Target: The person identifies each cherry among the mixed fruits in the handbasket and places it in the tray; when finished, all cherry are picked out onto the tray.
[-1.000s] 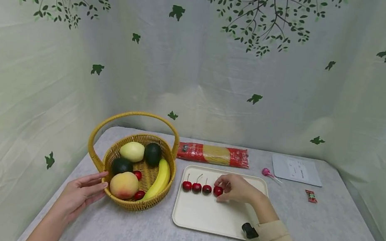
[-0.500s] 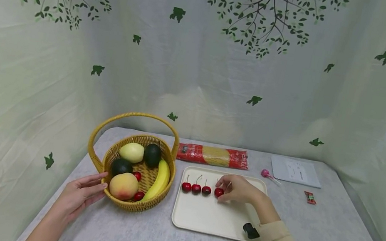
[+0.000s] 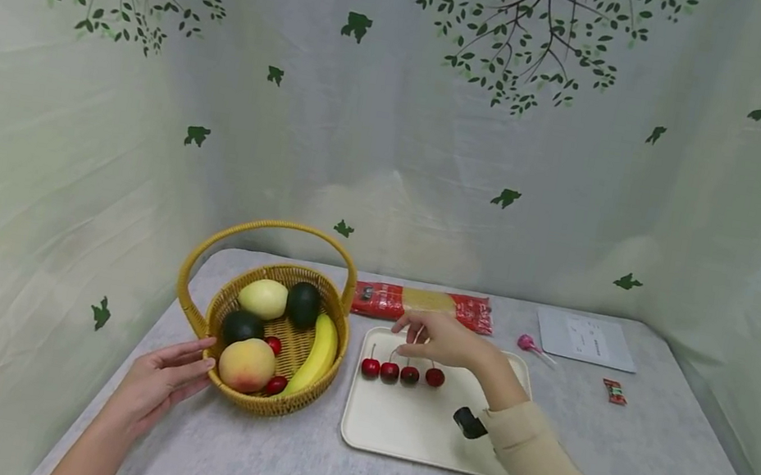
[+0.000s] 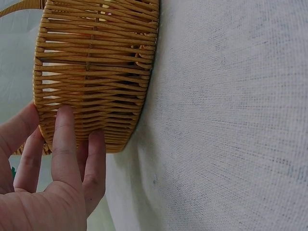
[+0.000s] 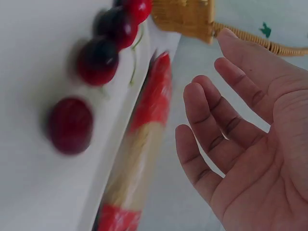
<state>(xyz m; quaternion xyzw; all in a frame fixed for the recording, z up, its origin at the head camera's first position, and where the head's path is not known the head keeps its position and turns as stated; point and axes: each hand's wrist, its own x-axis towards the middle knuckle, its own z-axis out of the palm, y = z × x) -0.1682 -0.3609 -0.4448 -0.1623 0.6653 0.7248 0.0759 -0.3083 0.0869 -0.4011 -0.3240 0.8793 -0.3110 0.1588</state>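
A yellow wicker basket (image 3: pixel 279 408) holds a peach (image 3: pixel 246 365), a banana (image 3: pixel 314 358), a pale yellow fruit, two dark green fruits and two small red fruits. My left hand (image 3: pixel 158 381) rests with extended fingers against the basket's near-left side; in the left wrist view, its fingertips (image 4: pixel 64 115) touch the weave. Several cherries form a row on a cream tray (image 3: pixel 410 429); the rightmost cherry (image 3: pixel 435 376) sits a little apart. Above the row's far side hovers my right hand (image 3: pixel 446 341), holding nothing, its fingers loosely bent in the right wrist view.
Behind the tray lies a red and clear packet of noodles (image 3: pixel 381 301). To its right are a pink lollipop (image 3: pixel 527 342), a white card-like sheet (image 3: pixel 587 339) and a small red wrapped sweet (image 3: pixel 614 392). A leaf-patterned curtain (image 3: pixel 397 132) surrounds the table.
My right hand has let go of the rightmost cherry and moved up and left, above the row. That cherry stays on the tray. My left hand keeps its place at the basket.
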